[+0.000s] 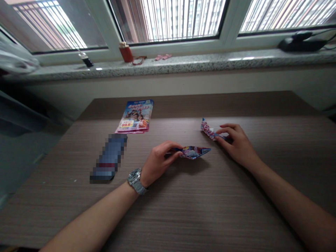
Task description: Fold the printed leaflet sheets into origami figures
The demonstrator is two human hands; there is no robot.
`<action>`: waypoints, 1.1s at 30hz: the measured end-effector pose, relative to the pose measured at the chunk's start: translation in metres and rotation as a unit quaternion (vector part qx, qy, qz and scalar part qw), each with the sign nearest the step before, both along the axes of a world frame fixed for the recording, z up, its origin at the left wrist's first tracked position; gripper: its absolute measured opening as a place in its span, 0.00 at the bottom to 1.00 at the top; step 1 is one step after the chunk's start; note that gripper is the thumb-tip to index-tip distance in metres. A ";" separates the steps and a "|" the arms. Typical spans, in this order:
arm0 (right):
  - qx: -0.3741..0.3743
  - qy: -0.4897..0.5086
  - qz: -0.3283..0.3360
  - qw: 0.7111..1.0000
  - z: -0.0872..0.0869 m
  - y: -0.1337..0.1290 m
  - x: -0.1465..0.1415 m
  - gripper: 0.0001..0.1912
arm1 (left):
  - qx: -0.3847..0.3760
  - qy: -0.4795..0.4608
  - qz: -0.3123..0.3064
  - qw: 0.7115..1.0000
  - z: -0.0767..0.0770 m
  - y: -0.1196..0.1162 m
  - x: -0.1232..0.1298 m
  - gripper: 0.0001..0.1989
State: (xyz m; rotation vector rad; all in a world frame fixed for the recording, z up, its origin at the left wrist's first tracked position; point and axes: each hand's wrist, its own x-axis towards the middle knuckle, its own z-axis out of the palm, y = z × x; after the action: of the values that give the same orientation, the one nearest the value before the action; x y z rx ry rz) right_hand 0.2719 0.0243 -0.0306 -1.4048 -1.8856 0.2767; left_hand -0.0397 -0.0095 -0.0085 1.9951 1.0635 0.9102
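Between the thumb and fingers of my left hand [160, 161] is one end of a folded paper boat [193, 152], printed in blue, red and white. Its free tip points right, and a shadow lies below it on the brown table [183, 217]. My right hand [237, 145] pinches the near end of a second folded paper boat [208, 130], further back and to the right. That one is tilted, with its far tip pointing up and left. The two paper pieces are apart. A metal watch [137, 181] is on my left wrist.
A stack of printed flyers [136, 117] lies at the back left of the table, with a blurred phone [109, 157] nearer. On the stone windowsill [199, 63] stand a red container [126, 52], a small dark bottle [86, 60] and a black device [301, 42] with cables.
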 end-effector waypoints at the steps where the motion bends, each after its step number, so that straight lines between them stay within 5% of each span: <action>1: -0.011 0.015 0.010 1.000 0.001 -0.001 0.000 0.08 | -0.002 -0.001 0.000 1.000 -0.001 0.000 0.000 0.09; 9: -0.095 0.165 0.146 0.971 0.021 -0.022 -0.016 0.06 | -0.035 -0.030 0.009 0.999 -0.005 0.000 0.000 0.14; 21: -0.043 0.076 0.238 0.967 0.033 -0.035 -0.035 0.06 | -0.032 -0.082 -0.012 0.996 -0.007 0.000 0.001 0.30; 33: -0.060 0.012 0.287 0.956 0.028 -0.039 -0.037 0.09 | 0.037 -0.012 -0.033 0.999 -0.002 0.002 0.000 0.13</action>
State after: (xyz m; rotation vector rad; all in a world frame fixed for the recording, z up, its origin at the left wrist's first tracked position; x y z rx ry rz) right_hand 0.2345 -0.0142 -0.0022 -0.8869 -2.2549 0.6940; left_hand -0.0400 -0.0079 -0.0102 2.0630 0.9569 0.9475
